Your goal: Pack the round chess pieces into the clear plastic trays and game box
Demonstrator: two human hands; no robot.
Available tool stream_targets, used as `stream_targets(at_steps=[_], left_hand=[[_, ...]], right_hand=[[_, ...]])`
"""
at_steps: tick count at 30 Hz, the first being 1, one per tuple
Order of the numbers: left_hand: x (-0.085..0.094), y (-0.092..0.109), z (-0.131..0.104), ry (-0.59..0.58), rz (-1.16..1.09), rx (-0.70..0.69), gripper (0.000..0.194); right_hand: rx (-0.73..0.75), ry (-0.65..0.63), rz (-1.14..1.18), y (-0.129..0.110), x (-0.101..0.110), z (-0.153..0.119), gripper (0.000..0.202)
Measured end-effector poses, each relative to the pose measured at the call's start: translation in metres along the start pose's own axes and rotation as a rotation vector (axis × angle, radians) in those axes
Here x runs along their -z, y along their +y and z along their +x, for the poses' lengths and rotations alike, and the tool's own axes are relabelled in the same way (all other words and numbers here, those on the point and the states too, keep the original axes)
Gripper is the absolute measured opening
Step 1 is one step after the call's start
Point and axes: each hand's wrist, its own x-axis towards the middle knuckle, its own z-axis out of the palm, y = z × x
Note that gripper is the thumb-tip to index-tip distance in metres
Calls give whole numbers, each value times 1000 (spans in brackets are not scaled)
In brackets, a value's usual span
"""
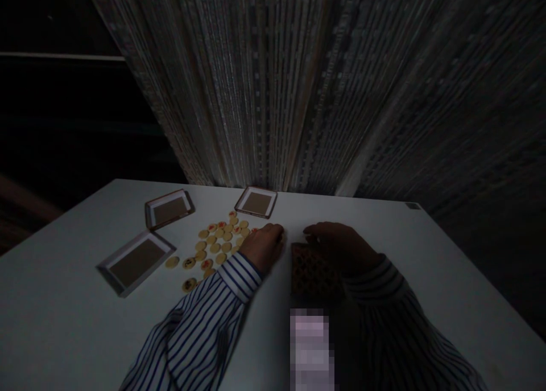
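The left hand's (263,247) fingers were curled inward; whether they gripped something small could not be told. The right hand's (347,246) fingers were bent, arching at the far edge of a brown holed block (309,268); dimness hid whether they touched it or held anything. The left hand was left of the block, at the edge of a scatter of round game pieces (215,247).

Those pieces lay left of the block, mostly pale and bare on top, some marked in red or black. They looked light, hard and smooth, likely to slide when nudged and hard to break; a pinch on opposite sides of the rim would suit them best. The block looked stiff, and its outer sides seemed the surest hold.

Farther left of the block, past the pieces, were a grey shallow box (139,261) and, beyond that, a brown-rimmed box (169,210). Another small box (258,202) was beyond the block, a little to its left. All three were open, with brown bottoms.

Striped sleeves (191,340) covered both forearms. Everything rested on a smooth white table (426,254). Beyond the block, past the table's far edge, hung a stringy curtain (273,83); the room was very dark.
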Motion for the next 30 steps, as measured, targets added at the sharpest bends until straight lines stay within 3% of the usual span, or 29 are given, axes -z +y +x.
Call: stream_targets(at_steps=[6, 11, 19, 30], left_hand=[[-5, -4, 1, 185, -225, -65, 22], [-5, -3, 2, 255, -390, -5, 24], [-10, -6, 3, 226, -637, -9, 26], [-9, -3, 5, 78, -810, 21, 37]], right_hand=[[22, 69, 63, 2, 12, 5, 20], [62, 98, 85, 3, 9, 6, 18], [78, 85, 64, 0, 6, 6, 16], [87, 86, 57, -2, 5, 6, 16]])
